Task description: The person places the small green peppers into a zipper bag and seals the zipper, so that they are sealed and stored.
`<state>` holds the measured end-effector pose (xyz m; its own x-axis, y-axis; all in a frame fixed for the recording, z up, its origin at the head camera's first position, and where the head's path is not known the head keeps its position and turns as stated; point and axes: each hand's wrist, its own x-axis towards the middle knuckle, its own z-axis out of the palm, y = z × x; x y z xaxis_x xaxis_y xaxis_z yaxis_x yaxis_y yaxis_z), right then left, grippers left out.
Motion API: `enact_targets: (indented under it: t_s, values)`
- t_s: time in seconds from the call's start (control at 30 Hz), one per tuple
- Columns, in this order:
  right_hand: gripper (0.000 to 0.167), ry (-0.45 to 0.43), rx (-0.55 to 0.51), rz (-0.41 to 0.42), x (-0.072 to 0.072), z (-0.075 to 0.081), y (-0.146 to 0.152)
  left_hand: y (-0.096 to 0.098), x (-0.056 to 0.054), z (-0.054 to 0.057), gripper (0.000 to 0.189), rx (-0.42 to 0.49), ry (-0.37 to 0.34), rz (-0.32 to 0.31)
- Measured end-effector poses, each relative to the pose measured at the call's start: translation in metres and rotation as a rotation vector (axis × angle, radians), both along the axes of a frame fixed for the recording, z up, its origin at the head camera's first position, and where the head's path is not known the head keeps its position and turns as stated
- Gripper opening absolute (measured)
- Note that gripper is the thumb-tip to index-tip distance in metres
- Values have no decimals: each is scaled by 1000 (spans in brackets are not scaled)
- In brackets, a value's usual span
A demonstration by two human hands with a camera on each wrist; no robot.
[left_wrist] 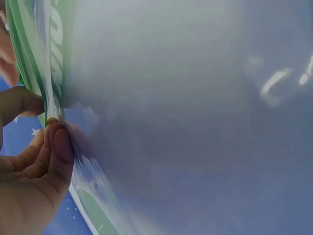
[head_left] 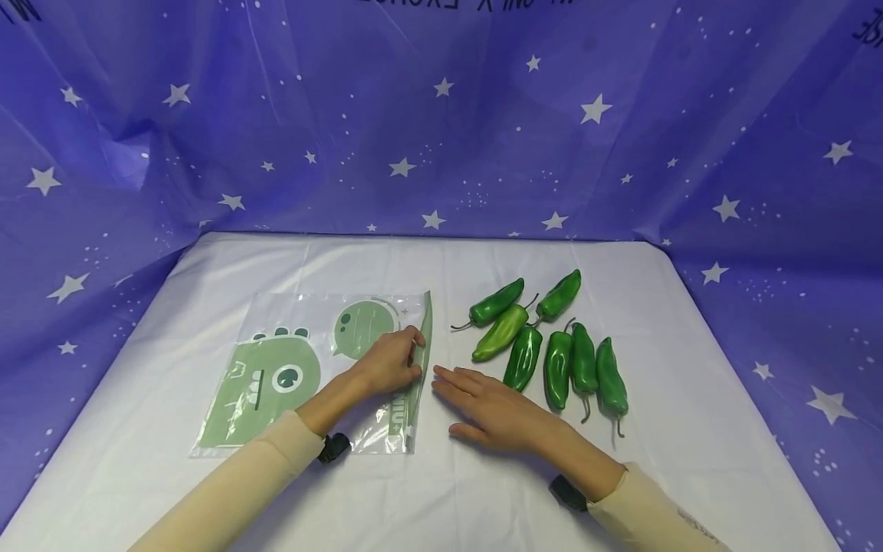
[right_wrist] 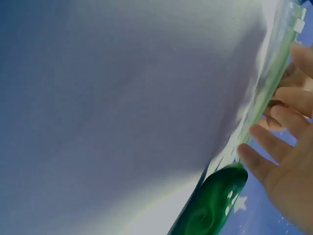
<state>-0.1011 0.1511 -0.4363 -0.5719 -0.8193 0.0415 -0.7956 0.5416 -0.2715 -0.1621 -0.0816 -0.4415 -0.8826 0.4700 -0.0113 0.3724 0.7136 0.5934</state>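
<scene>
A clear zip bag [head_left: 283, 406] printed with a green cartoon dinosaur lies flat on the left of the white table. My left hand [head_left: 389, 362] pinches the green-edged side of the bag between thumb and fingers, as the left wrist view shows with the bag's edge [left_wrist: 56, 73]. Just right of that edge, my right hand [head_left: 493, 406] is held with its fingers extended and holds nothing. Several green peppers [head_left: 557, 368] lie beyond and right of it, one of them yellowish green [head_left: 502, 333]. The right wrist view shows a pepper [right_wrist: 215, 200] below the fingertips and a white zip slider [right_wrist: 299, 26].
The table is covered with a white cloth [head_left: 655, 322]. A purple curtain [head_left: 483, 138] with white stars hangs at the back and both sides. Dark wrist-worn devices [head_left: 569, 493] sit under both forearms.
</scene>
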Motion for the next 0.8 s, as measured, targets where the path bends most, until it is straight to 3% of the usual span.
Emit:
enact_targets:
  t_s: [0.17,0.4,0.8]
  values:
    - [61,76,26,68,-3,-1,-10,-1,0,-1,45,15,-15,-7]
    - [58,100,87,79,-4,0,-12,-4,-1,1,42,14,-1,-31]
    - [53,233,19,178,6,2,-19,-5,-3,1,41,28,12,-61]
